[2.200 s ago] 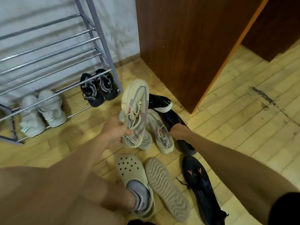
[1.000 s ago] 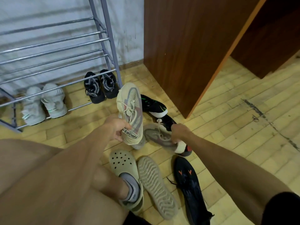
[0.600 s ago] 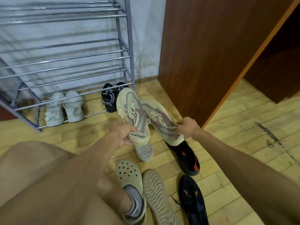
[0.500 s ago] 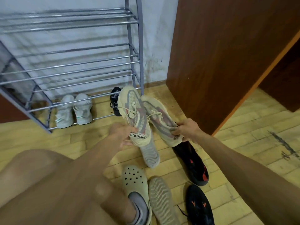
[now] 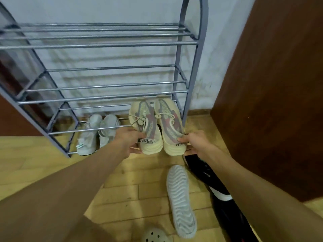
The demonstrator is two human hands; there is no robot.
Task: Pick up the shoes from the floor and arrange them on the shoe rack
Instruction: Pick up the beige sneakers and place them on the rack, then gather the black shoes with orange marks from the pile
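I hold a pair of beige knit sneakers with pink and grey stripes, side by side, toes pointing at the rack. My left hand (image 5: 128,139) grips the heel of the left sneaker (image 5: 146,124). My right hand (image 5: 195,143) grips the heel of the right sneaker (image 5: 170,123). Their toes are level with the front bar of a lower shelf at the right end of the grey metal shoe rack (image 5: 104,44). A pair of white sneakers (image 5: 97,133) stands on the bottom tier.
On the wooden floor lie an upturned grey sneaker showing its sole (image 5: 180,199), black shoes (image 5: 218,193) beside my right forearm, and a beige clog (image 5: 155,235) at the bottom edge. A brown wooden panel (image 5: 271,84) stands right of the rack.
Both hands have lifted the two beige sneakers off the floor, brought them together and carried them forward to the rack. The camera has moved closer to the rack.
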